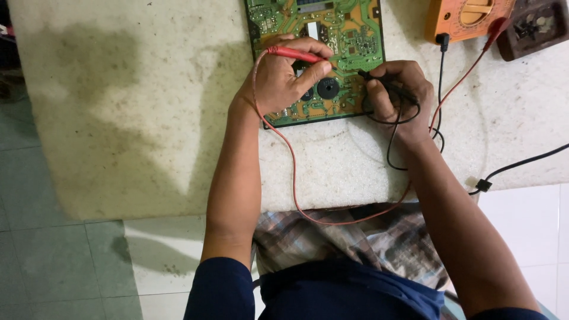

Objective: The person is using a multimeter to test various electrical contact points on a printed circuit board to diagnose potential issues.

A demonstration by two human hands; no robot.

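Two probes meet a green circuit board (pixel 332 35) on a pale tabletop (pixel 148 118).
The left hand (pixel 281 77) grips the red probe (pixel 294 54); the right hand (pixel 398 89) pinches the black probe (pixel 385 86), near an orange multimeter (pixel 465 18).

Both probes on green circuit board (pixel 332 53)

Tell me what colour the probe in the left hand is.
Red: the probe in the left hand shows clearly in the head view.
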